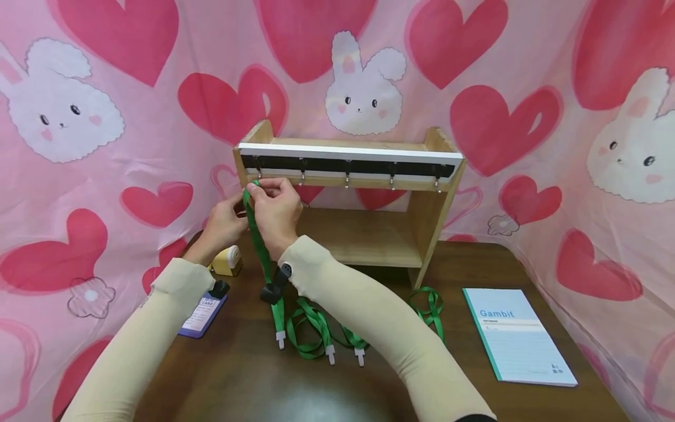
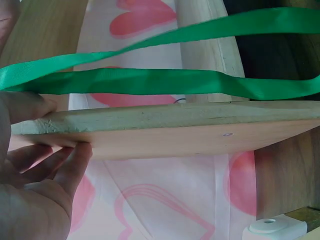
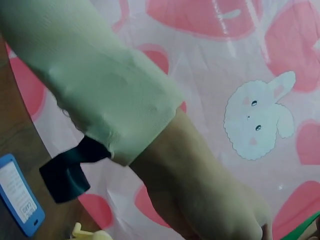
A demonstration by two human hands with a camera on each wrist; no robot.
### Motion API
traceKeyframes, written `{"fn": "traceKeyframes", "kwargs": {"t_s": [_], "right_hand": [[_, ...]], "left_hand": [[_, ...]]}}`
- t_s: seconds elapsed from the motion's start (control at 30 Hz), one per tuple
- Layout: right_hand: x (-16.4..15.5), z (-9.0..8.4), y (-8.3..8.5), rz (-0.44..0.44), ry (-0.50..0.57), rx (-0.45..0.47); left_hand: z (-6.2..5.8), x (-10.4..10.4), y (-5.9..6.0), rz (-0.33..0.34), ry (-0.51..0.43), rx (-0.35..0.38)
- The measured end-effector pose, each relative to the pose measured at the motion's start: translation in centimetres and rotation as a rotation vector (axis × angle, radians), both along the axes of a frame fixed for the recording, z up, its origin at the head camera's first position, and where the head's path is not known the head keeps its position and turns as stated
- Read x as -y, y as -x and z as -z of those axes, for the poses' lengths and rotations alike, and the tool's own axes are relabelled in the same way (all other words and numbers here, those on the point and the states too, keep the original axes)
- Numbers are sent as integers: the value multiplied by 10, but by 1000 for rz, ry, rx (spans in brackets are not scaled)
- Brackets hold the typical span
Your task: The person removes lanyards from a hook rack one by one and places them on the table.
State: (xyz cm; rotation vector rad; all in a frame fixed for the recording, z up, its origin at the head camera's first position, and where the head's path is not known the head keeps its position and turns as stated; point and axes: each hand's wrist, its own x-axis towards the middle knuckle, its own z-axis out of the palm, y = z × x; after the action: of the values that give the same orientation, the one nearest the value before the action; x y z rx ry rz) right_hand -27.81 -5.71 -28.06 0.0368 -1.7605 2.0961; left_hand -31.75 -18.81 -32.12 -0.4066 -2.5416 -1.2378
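Note:
A green lanyard (image 1: 255, 228) hangs from my right hand (image 1: 276, 214), its white clip (image 1: 280, 340) down near the tabletop. The right fingers pinch the top of its loop just below the leftmost hook (image 1: 258, 166) of a wooden shelf (image 1: 364, 234). Beside it, my left hand (image 1: 224, 225) straddles the shelf's left side panel. In the left wrist view, the thumb and fingers (image 2: 75, 165) of that hand lie on opposite faces of the panel (image 2: 175, 135), while the lanyard's two green strands (image 2: 150, 82) run past. The right wrist view mostly shows sleeve and the back of the hand.
Several hooks line the shelf's front rail (image 1: 348, 166). More green lanyards (image 1: 311, 328) lie before the shelf, another (image 1: 432, 310) at its right. A blue card holder (image 1: 203, 313) and a yellow-and-white item (image 1: 228, 262) sit left, a notebook (image 1: 519, 337) right.

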Motion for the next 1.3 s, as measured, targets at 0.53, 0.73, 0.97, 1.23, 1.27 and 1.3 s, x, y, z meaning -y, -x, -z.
{"fn": "traceKeyframes", "kwargs": {"t_s": [0.53,0.73,0.97,1.23,1.27,1.3], "right_hand": [[-19,3,-1,-139,-37,-35],[-19,7,-8,-214,-71,-49],[-18,14,-17,-283,-93,-52],[-23,18,-32,-372,-94,-74],[-25,19,-34,-402,-91,-72],[-27,20,-37,-433,-89,-71]], "left_hand": [[1,-1,0,-19,14,14],[0,0,-1,-25,47,-18],[2,1,-6,-43,69,13],[0,3,-3,-36,91,-19],[0,3,-3,-34,91,-22],[0,3,-3,-29,83,-21]]}}
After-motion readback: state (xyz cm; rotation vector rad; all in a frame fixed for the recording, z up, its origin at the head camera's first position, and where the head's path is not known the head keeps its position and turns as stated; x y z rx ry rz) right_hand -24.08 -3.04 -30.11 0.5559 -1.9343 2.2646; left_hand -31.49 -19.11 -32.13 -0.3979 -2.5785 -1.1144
